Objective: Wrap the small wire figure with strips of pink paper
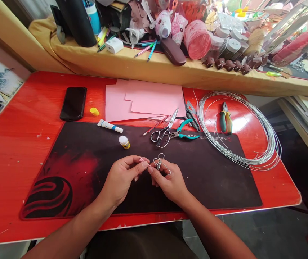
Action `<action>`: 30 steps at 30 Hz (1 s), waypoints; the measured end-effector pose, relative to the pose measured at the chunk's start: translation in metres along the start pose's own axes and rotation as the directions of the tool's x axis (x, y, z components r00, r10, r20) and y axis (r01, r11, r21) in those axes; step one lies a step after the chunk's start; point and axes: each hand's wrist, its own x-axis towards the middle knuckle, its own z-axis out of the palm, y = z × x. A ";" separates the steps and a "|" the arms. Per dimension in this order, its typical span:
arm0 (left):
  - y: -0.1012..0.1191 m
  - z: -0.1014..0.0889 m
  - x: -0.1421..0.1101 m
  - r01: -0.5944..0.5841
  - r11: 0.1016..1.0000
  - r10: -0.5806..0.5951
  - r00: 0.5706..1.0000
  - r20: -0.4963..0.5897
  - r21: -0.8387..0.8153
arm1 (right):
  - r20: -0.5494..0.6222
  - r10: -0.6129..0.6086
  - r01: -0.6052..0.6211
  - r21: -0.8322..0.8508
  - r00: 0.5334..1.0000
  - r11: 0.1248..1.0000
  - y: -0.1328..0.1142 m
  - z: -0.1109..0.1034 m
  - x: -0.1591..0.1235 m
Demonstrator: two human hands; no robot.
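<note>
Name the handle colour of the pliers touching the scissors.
Those handles are teal, shown in the head view.

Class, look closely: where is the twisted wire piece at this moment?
In the head view, the twisted wire piece is just right of centre, held in the right hand, beside the left hand and nearer the person than the scissors.

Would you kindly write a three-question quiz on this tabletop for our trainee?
1. What lies inside the coil of wire?
a) scissors
b) pliers with green-and-yellow handles
c) a white tube
2. True or false: the phone lies on the pink paper.
3. Fill in: the left hand pinches a small piece coloured ____.

Key: 1. b; 2. false, the phone lies left of the pink paper; 3. pink
</note>
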 end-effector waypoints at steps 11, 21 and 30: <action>0.006 -0.006 0.003 -0.159 0.981 0.137 0.973 0.186 0.112 | 0.128 0.222 -0.250 0.277 0.967 0.928 -0.005 -0.006 0.001; 0.009 -0.008 0.009 -0.277 0.948 0.229 0.935 0.269 0.157 | 0.247 0.246 -0.327 0.382 0.937 0.864 0.001 -0.008 0.001; 0.011 -0.012 0.007 -0.379 0.890 0.303 0.907 0.292 0.254 | 0.342 0.207 -0.345 0.412 0.917 0.843 0.004 -0.008 0.000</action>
